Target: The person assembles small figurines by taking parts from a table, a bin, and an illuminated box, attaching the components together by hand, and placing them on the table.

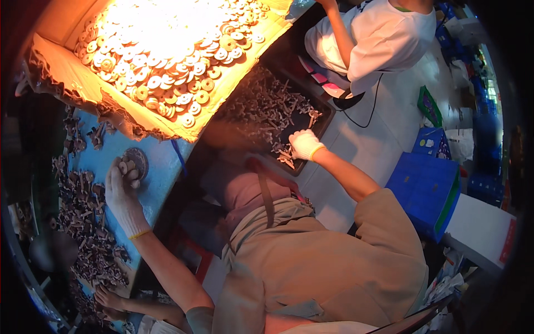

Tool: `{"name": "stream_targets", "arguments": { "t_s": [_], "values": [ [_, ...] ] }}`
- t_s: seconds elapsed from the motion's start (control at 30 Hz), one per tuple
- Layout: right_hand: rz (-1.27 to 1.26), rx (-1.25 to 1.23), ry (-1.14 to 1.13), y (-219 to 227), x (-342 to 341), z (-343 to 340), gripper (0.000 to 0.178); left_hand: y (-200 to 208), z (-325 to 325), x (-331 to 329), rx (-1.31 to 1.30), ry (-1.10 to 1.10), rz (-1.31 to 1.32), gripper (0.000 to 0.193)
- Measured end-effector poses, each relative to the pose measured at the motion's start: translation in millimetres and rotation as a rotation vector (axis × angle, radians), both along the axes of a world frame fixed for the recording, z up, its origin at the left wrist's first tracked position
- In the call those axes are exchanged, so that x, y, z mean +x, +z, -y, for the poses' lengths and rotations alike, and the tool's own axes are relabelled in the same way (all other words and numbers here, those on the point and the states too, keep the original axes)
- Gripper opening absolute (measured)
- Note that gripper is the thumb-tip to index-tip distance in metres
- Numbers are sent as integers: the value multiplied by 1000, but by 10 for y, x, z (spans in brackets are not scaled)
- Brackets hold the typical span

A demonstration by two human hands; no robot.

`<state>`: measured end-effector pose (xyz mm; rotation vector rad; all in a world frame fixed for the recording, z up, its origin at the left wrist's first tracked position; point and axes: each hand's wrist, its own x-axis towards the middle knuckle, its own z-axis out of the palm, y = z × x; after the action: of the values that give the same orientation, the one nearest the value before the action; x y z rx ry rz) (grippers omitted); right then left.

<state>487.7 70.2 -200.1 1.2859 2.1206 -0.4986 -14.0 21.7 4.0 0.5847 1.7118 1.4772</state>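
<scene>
My left hand (123, 203), in a white glove, is curled around several small round discs with holes (129, 167). It is above the blue tabletop (161, 178), beside a round grey dish-like piece (136, 161). My right hand (306, 146), gloved too, is closed at the near right corner of a dark tray (328, 119). Small branched metal-looking parts (272, 106) fill much of that tray, and some lie right by my right fingers. Whatever those fingers grip is hidden.
A cardboard box (67, 78) of similar discs stands at the top under a glaring light. Heaped parts (89, 222) cover the table's left side, where another person's hand (111, 300) rests. A person in white (384, 44) is beyond the tray. Blue bins (423, 189) stand at right.
</scene>
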Motion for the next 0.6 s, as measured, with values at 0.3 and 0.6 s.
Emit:
{"name": "stream_targets", "arguments": {
  "t_s": [0.3, 0.6],
  "values": [
    [-208, 155, 193, -353, 226, -59, 52, 134, 135, 113, -21, -112, -208, 61],
    [-921, -172, -383, 1535, -1139, 24, 42, 130, 239, 46, -79, -96, -170, 50]
  ]
}}
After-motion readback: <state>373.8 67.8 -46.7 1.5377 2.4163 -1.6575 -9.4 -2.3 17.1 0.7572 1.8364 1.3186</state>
